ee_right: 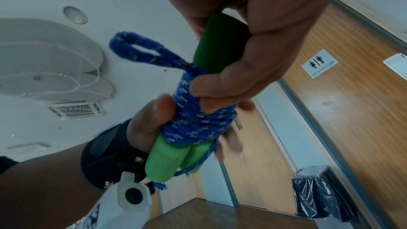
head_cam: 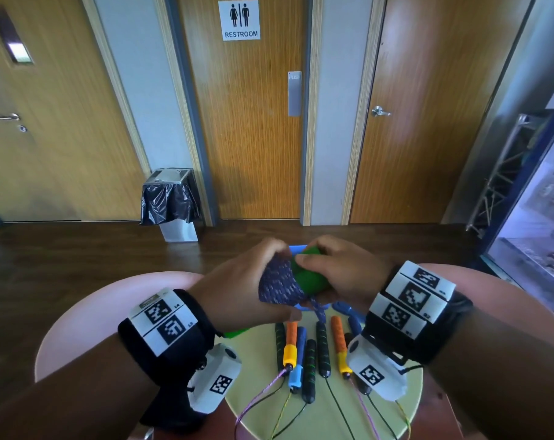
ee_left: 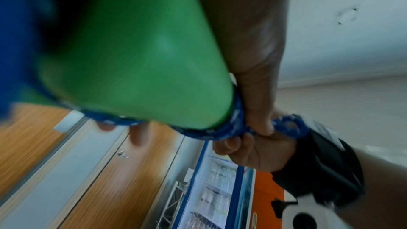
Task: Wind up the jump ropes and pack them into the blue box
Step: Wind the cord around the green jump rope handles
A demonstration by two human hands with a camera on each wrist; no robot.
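Both hands hold one jump rope above the table. Its two green handles lie side by side with blue flecked rope wound round them. My left hand grips the wound coil from the left. My right hand grips the handles' upper end and pinches the rope with the thumb. A short loop of rope sticks out beside the coil. Behind and under the hands, only bits of the blue box rim show. In the left wrist view a green handle fills the picture.
Several other jump ropes lie on the round yellow-green table: orange handles, black handles, a blue handle, with cords trailing over the near edge. Pink seats flank the table. A bin and a glass-door fridge stand farther off.
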